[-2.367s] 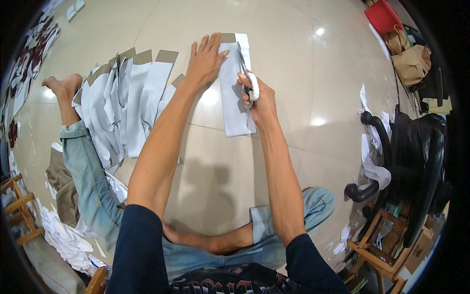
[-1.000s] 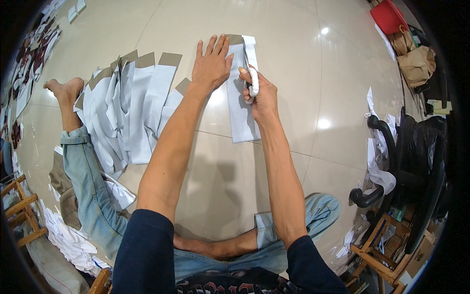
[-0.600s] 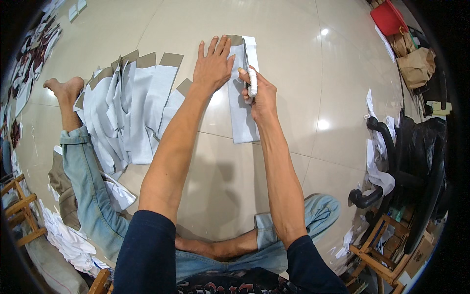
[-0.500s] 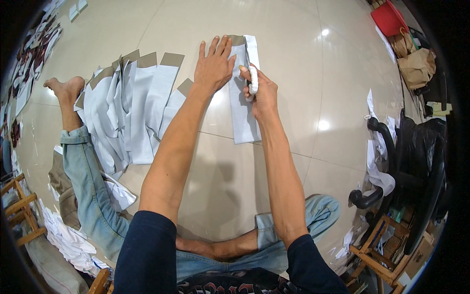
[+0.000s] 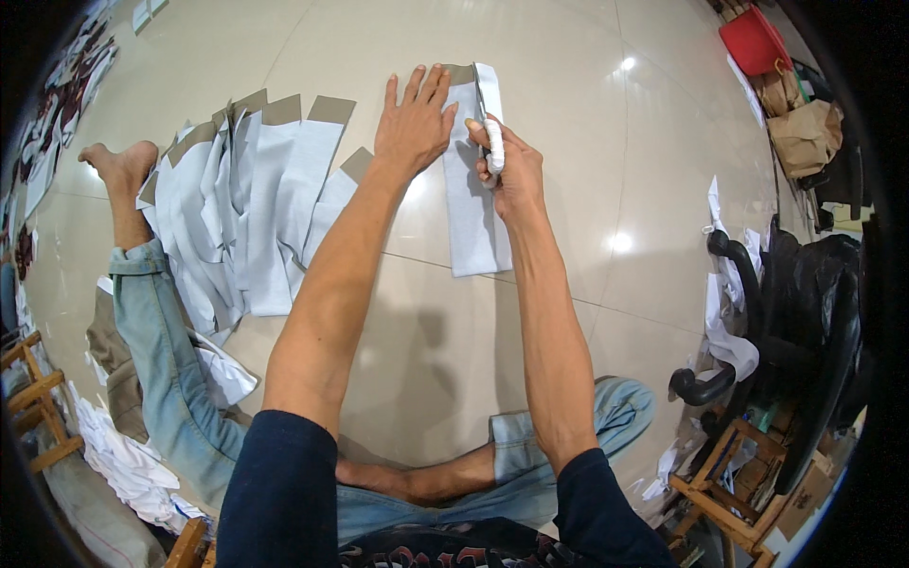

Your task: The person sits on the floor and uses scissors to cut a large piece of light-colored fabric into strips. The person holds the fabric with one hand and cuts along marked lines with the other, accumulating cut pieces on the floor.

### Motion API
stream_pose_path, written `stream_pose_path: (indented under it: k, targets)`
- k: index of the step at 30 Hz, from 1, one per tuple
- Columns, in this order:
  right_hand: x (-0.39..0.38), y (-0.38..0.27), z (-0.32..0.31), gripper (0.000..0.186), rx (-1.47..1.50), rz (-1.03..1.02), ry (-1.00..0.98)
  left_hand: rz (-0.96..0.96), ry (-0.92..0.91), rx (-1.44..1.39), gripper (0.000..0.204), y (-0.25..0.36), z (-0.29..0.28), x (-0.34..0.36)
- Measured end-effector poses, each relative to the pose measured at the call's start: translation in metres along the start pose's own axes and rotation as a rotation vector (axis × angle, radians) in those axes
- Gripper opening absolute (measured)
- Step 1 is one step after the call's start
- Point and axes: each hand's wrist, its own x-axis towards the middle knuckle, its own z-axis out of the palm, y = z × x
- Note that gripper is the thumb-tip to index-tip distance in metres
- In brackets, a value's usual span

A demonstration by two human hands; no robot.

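A pale grey-white strip of cloth (image 5: 466, 222) with an olive-brown band at its far end lies lengthwise on the tiled floor. My left hand (image 5: 414, 128) is pressed flat at its left edge, fingers spread and pointing away from me. In my right hand (image 5: 517, 175) is a pair of scissors (image 5: 494, 147), its handle wrapped in white. The blades point away from me along the cloth's right side, close to the far end. To the right of the blades runs a narrow white edge piece (image 5: 488, 80). My palm partly hides the scissors' lower handle.
Several similar banded strips (image 5: 270, 189) lie overlapped on the left, beside my bare foot (image 5: 121, 166). A black chair (image 5: 805, 312), a wooden frame (image 5: 724, 492), a paper bag (image 5: 805, 137) and a red tub (image 5: 754, 43) stand at the right. White scraps (image 5: 133, 473) lie at lower left.
My right hand and the scissors have shifted slightly right, and more of the blades shows at the cloth's far end. The left hand stays nearly in place.
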Motion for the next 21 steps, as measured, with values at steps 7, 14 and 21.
stream_pose_path:
  k: [7, 14, 21]
  targets:
    - [0.002, -0.001, -0.001, 0.057, -0.073, 0.000, -0.002, -0.015, -0.035, 0.002, 0.057, -0.001, 0.000, -0.001]
    - [0.005, -0.009, -0.006, 0.058, -0.123, -0.019, -0.048, 0.003, 0.009, -0.022, 0.056, 0.001, -0.003, 0.001]
    - [-0.081, 0.011, -0.036, 0.056, 0.064, 0.019, -0.011, 0.007, 0.037, -0.057, 0.054, -0.003, 0.001, -0.003]
